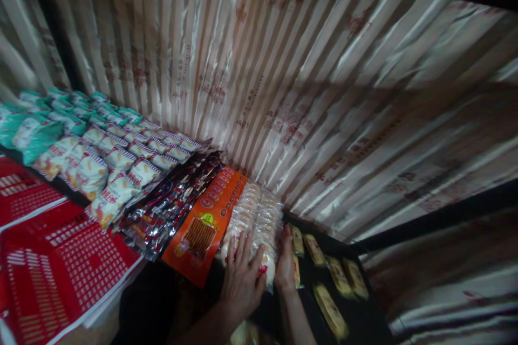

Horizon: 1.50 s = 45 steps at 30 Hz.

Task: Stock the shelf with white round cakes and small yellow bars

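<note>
Left hand (240, 283) lies palm down on the near part of the clear packs (265, 215); its fingers are slightly spread and point to the far side, and its forearm comes in from the near edge, slanting to the right; right hand (286, 267) stands on edge along the right side of the same packs, fingers extended and held close together, its forearm slanting to the left; neither hand is seen to pinch anything, and how firmly either presses cannot be told.

The clear packs, with pale rounds inside, lie on the black worktop (364, 315) in two long rows, side by side; the long axis of each runs near to far, the far end leaning to the right; an orange pack (210, 221) lies just beside them on the left, leaning the same way, and small yellow packs (329, 310) lie to the right; further left come dark packs (174, 199), white packs (115, 188) and green packs (36, 129), with a red basket (68, 259) on the near side.

The left hand covers part of the clear packs' near end; the basket is cut off by the left edge; the near edge of the worktop is lost in shadow; print on the clear packs is too blurred to read.
</note>
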Tool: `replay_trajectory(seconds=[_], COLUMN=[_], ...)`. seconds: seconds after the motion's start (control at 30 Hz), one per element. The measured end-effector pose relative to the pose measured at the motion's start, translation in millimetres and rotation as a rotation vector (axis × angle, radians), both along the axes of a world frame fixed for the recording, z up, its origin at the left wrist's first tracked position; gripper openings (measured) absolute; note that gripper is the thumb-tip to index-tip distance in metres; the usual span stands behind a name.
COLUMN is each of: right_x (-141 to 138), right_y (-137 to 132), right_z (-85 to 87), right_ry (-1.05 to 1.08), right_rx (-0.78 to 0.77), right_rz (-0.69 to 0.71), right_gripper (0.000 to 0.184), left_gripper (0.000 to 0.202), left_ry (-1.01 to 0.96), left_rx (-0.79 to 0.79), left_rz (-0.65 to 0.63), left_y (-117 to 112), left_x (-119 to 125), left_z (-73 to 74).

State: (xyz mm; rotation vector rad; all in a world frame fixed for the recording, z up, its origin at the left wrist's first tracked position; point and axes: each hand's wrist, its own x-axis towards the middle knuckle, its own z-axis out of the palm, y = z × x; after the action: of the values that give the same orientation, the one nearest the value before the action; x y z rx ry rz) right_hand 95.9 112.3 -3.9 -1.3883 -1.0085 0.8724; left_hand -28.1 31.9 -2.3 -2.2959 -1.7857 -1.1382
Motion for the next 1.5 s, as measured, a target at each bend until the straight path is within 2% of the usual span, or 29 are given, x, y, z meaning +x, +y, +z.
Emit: replay_trajectory(seconds=[0.1, 0.23, 0.37, 0.47, 0.7, 0.87, 1.0, 1.1, 1.27, 1.37, 1.5], right_x=[-1.4, -3.2, -12.1, -20.4, -23.3, -26.6, -29.0, -28.8, -37.0, -45.1, -48.2], right_y=[-13.4, -45.8, -89.0, -110.5, -107.7, -105.1, -106.5, -113.4, -154.3, -188.2, -221.7], right_z=[3.0, 5.4, -3.7, -12.5, -21.2, -25.6, -20.8, -16.4, -26.0, -42.3, -69.0], right_ry=[0.019, -0.108, -0.249, -0.321, -0.452, -0.519, -0.501, -0.478, -0.465, -0.52, -0.615], right_rx=[-0.012, -0.014, -0.076, -0.1, -0.123, -0.082, -0.059, -0.04, 0.074, 0.149, 0.115], right_rz=[-0.02, -0.049, -0.057, -0.037, -0.068, -0.058, -0.107, -0.143, -0.132, -0.053, 0.068], right_gripper=[0.07, 0.076, 0.081, 0.082, 0.088, 0.093, 0.09, 0.091, 0.078, 0.062, 0.048], left_gripper=[0.058, 0.055, 0.054, 0.053, 0.047, 0.048, 0.051, 0.05, 0.049, 0.044, 0.038], left_ry=[-0.004, -0.006, -0.004, -0.003, 0.039, 0.06, 0.077, 0.096, 0.147, 0.173, 0.188], left_rx=[0.019, 0.06, 0.086, 0.103, 0.141, 0.193, 0.223, 0.221, 0.255, 0.249, 0.276], left_rz=[-0.018, -0.029, -0.012, -0.009, -0.124, -0.135, -0.181, -0.245, -0.346, -0.264, -0.117], left_y=[-1.4, -3.4, -4.2, -4.6, -12.8, -26.7, -53.6, -82.8, -116.3, -121.6, -127.3], left_x=[-1.0, -2.2, -2.3, -3.5, -11.0, -14.4, -21.2, -32.6, -53.2, -55.9, -52.9], left_z=[2.2, 4.5, 0.6, -3.3, -6.6, -16.4, -34.1, -56.5, -93.2, -106.8, -133.1])
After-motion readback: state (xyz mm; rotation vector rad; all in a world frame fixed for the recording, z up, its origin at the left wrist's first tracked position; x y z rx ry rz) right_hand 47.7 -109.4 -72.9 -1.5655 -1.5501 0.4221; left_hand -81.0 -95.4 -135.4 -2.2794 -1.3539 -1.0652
